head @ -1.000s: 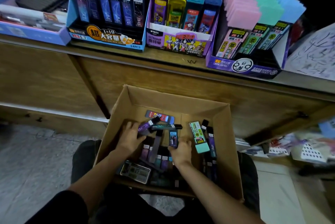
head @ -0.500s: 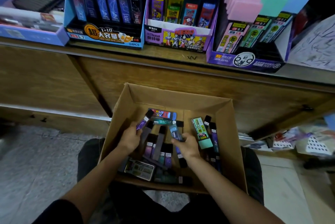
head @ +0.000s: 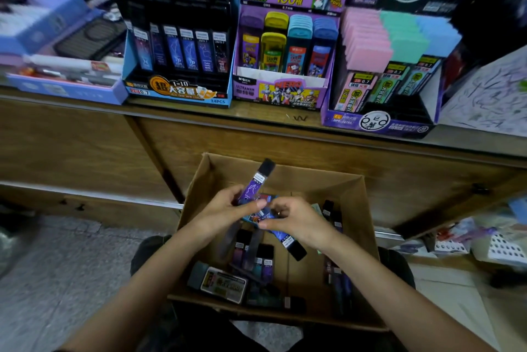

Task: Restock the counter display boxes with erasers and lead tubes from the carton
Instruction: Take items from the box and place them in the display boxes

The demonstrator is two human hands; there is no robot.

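Observation:
An open cardboard carton rests on my lap, holding several dark lead tubes and a flat eraser pack. Above the carton, my left hand grips a purple lead tube that points up and away. My right hand grips a blue lead tube angled down to the right. The two hands nearly touch. On the counter stand three display boxes: a blue one with dark lead tubes, a purple Ultraman one, and one with pastel erasers.
The wooden counter front rises just beyond the carton. A light blue box of goods sits at the counter's left end, a scribbled paper sheet at its right. Loose stationery lies on a low shelf at the right. Grey floor spreads to the left.
Both hands have lifted out of the carton's contents and come together, each with a lead tube. The view has tilted up, showing more of the display boxes.

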